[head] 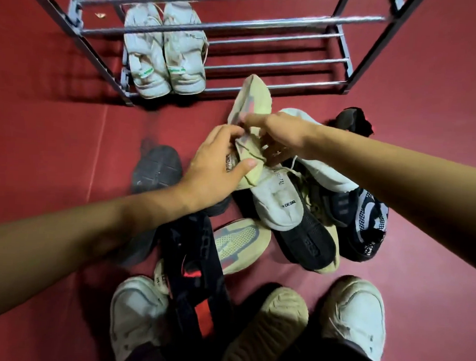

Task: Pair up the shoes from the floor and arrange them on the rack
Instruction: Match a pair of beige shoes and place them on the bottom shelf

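Note:
A cream shoe (251, 105) is lifted above the pile, toe pointing toward the rack. My left hand (218, 163) grips its heel end and my right hand (279, 133) holds its middle from the right. Its likely mate, a cream shoe lying sole-up (240, 244), rests on the floor below. A white pair with green marks (164, 51) stands on the lowest shelf of the metal rack (276, 64), at its left end. Under my hands lies a white shoe (277, 206) on a black one (307, 241).
Several loose shoes crowd the red floor: a dark grey one (156, 168) at left, a black-and-red one (193, 262), a black-and-white knit one (365, 222), a black one (353, 122) at right. White shoes (356, 311) (135, 317) and a beige one (275, 316) lie nearest me.

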Tool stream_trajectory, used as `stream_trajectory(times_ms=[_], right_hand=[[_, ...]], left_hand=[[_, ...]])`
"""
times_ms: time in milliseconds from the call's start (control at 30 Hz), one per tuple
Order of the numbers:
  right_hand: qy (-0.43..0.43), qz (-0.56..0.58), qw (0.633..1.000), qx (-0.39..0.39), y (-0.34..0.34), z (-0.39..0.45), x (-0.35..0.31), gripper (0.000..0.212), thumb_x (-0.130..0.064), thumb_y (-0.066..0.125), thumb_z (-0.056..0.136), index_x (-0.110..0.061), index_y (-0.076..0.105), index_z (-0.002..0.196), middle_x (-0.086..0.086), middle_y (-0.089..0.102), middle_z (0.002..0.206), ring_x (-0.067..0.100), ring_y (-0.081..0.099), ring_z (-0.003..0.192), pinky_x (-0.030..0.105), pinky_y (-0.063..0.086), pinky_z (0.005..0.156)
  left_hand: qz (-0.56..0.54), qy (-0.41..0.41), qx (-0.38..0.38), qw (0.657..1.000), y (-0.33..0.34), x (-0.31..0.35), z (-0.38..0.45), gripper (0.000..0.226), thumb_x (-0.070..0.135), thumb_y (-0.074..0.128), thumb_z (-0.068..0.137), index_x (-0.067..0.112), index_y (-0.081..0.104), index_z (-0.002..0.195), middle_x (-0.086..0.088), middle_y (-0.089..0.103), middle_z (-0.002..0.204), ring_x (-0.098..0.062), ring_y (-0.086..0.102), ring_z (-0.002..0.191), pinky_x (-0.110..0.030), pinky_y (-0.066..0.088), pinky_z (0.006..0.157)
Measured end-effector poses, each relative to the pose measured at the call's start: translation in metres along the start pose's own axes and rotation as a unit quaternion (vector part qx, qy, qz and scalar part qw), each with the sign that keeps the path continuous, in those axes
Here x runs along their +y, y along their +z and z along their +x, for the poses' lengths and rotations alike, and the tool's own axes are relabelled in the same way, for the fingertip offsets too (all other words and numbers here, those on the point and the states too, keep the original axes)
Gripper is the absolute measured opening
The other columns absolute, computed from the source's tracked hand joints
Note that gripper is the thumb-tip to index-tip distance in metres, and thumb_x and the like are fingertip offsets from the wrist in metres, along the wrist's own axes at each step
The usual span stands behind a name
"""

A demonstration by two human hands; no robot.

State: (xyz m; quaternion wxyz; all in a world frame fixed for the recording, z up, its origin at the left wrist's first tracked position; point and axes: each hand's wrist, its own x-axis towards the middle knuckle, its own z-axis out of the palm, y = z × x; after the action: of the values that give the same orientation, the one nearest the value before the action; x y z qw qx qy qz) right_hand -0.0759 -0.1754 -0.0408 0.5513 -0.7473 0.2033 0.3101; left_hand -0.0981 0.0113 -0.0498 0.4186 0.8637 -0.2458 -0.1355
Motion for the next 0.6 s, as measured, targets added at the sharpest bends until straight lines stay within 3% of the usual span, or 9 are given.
stream_trajectory(times_ms=[67,100,200,300,400,467,533,600], right_hand=[[0.033,0.012,0.999,0.035,-0.004,0.005,0.007,0.050,-0.067,0.065,0.075,-0.019,0.071,0.085,0.000,0.070,0.066,0.017,0.068,0.056,0.033,0.059,0.061],[0.040,0.023,0.997,0.066,-0.004,0.007,0.011,0.047,-0.060,0.072,0.075,-0.015,0.068,0.086,0.001,0.070,0.064,0.016,0.068,0.051,0.030,0.058,0.055],[0.036,0.022,0.989,0.142,0.000,0.015,0.018,0.032,-0.030,0.083,0.073,-0.012,0.058,0.080,0.005,0.067,0.064,0.012,0.061,0.035,0.026,0.052,0.040],[0.036,0.025,0.986,0.160,0.003,0.021,0.016,0.032,-0.023,0.084,0.073,-0.013,0.054,0.078,0.006,0.067,0.068,0.012,0.061,0.035,0.025,0.050,0.037],[0.025,0.035,0.985,0.168,0.002,0.022,0.015,0.031,-0.022,0.084,0.074,-0.015,0.054,0.076,0.003,0.068,0.068,0.008,0.061,0.034,0.019,0.046,0.035],[0.020,0.045,0.984,0.169,0.002,0.022,0.017,0.030,-0.021,0.084,0.074,-0.015,0.055,0.075,0.002,0.067,0.063,0.008,0.060,0.033,0.018,0.045,0.034],[0.026,0.059,0.984,0.166,0.000,0.021,0.018,0.028,-0.020,0.084,0.075,-0.014,0.057,0.075,0.002,0.066,0.060,0.009,0.061,0.033,0.019,0.045,0.034],[0.031,0.060,0.985,0.157,0.000,0.020,0.017,0.026,-0.021,0.083,0.076,-0.011,0.060,0.077,0.003,0.067,0.061,0.011,0.061,0.034,0.020,0.046,0.036]], left_hand=[[0.058,0.131,0.020,0.989,0.006,0.012,-0.013,0.042,0.015,0.075,0.082,0.003,0.063,0.119,-0.013,0.055,0.131,-0.028,0.054,0.123,-0.044,0.043,0.105],[0.083,0.197,0.012,0.977,0.010,0.018,-0.024,0.036,0.015,0.075,0.081,0.004,0.066,0.114,-0.013,0.059,0.123,-0.028,0.058,0.116,-0.043,0.044,0.100],[0.174,0.307,-0.147,0.924,0.036,0.031,-0.064,0.026,0.027,0.068,0.084,0.013,0.066,0.104,-0.005,0.065,0.102,-0.025,0.063,0.093,-0.038,0.050,0.082],[0.356,0.233,-0.318,0.847,0.063,0.022,-0.086,0.045,0.043,0.065,0.082,0.014,0.056,0.115,-0.007,0.062,0.112,-0.028,0.064,0.101,-0.038,0.053,0.079],[0.444,0.135,-0.351,0.814,0.072,0.001,-0.089,0.102,0.062,0.079,0.062,0.004,0.035,0.134,-0.014,0.049,0.125,-0.032,0.058,0.108,-0.039,0.051,0.076],[0.463,0.126,-0.344,0.807,0.078,-0.008,-0.092,0.121,0.065,0.084,0.048,0.004,0.028,0.136,-0.016,0.044,0.124,-0.033,0.053,0.107,-0.043,0.046,0.079],[0.462,0.115,-0.319,0.819,0.085,-0.012,-0.096,0.114,0.054,0.088,0.050,0.007,0.025,0.133,-0.015,0.042,0.124,-0.033,0.050,0.106,-0.046,0.041,0.082],[0.448,0.089,-0.272,0.847,0.082,-0.016,-0.095,0.091,0.044,0.084,0.060,0.012,0.026,0.123,-0.012,0.044,0.123,-0.032,0.050,0.103,-0.047,0.039,0.081]])
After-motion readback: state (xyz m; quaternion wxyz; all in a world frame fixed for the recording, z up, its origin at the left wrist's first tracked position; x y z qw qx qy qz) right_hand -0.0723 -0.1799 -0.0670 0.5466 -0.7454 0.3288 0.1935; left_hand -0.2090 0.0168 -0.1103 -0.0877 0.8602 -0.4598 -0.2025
